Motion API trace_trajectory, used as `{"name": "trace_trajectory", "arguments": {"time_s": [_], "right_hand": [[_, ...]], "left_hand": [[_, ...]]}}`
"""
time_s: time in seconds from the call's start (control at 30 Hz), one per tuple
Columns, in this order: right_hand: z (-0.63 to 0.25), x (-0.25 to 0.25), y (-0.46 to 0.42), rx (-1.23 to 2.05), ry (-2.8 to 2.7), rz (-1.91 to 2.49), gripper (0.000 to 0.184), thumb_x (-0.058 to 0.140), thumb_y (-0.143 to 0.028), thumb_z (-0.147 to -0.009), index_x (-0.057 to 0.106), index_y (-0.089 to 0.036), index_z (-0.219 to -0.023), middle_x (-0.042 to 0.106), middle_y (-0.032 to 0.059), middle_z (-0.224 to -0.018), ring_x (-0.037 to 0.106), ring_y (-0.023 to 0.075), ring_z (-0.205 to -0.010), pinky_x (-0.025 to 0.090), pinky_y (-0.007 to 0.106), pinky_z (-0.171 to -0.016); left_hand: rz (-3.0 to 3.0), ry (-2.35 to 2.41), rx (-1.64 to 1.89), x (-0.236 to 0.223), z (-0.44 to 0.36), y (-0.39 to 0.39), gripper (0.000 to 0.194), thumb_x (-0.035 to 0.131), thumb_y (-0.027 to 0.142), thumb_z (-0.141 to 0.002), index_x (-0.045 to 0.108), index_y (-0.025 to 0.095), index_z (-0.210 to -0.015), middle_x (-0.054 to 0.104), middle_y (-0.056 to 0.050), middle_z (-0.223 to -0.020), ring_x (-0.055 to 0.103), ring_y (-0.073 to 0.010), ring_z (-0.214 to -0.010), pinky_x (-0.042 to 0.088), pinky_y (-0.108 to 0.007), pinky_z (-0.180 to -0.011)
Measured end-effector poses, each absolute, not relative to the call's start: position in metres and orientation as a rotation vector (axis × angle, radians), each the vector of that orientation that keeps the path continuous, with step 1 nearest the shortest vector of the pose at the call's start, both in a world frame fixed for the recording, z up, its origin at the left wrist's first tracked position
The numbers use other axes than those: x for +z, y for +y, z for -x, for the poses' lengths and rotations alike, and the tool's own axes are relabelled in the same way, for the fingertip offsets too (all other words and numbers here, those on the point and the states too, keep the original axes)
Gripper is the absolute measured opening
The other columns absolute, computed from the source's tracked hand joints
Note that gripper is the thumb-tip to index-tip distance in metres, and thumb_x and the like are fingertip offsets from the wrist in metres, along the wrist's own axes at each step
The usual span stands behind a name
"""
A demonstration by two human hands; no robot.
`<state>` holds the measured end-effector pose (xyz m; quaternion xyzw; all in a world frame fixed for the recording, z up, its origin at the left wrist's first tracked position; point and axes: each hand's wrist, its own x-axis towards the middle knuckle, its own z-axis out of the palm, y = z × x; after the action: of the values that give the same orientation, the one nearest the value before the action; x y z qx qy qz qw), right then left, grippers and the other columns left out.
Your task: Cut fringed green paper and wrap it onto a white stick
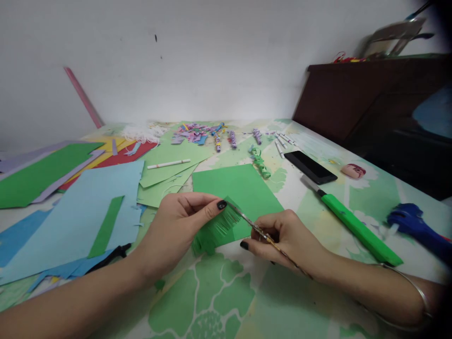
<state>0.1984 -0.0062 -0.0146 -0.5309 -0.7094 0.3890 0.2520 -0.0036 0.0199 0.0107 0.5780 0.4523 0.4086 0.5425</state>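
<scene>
One fringed green strip (219,225) pinched in left hand (187,220); scissors (262,232) at its edge, gripped in right hand (291,241); pale block's (348,172) red marking (357,169) illegible.

Green paper strip (219,227), finely fringed, lower end bunched; slim metal tool (260,231) slanted, tip at strip.

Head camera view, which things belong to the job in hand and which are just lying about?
In the job:
fringed green paper, in the left hand
scissors, in the right hand

Apparently just lying about:
black phone
green-handled knife
blue tool
</scene>
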Motion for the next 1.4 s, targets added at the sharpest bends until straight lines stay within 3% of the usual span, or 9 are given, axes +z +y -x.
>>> {"name": "trace_trajectory", "arguments": {"time_s": [0.67,1.4], "right_hand": [[-0.201,-0.003,-0.010,1.364,-1.838,1.230,0.029,0.062,-0.037,-0.076,0.049,-0.014,-0.063,0.034,-0.0056,-0.053,0.029,0.0065,-0.050,0.022,0.021,-0.044],[-0.202,-0.004,-0.009,1.311,-1.850,1.296,0.030,0.065,-0.036,-0.074,0.050,-0.015,-0.061,0.033,-0.0058,-0.053,0.028,0.0073,-0.051,0.022,0.022,-0.045]], "left_hand": [[-1.388,1.078,0.991,0.011,0.006,0.021,0.015,0.067,0.030,-0.079,0.073,0.021,-0.088,0.074,-0.001,-0.082,0.065,-0.0132,-0.074,0.050,-0.019,-0.066],[-1.466,1.094,0.957,0.014,0.005,0.019,0.015,0.066,0.032,-0.079,0.075,0.022,-0.086,0.072,0.000,-0.073,0.061,-0.0123,-0.068,0.047,-0.019,-0.060]]}}
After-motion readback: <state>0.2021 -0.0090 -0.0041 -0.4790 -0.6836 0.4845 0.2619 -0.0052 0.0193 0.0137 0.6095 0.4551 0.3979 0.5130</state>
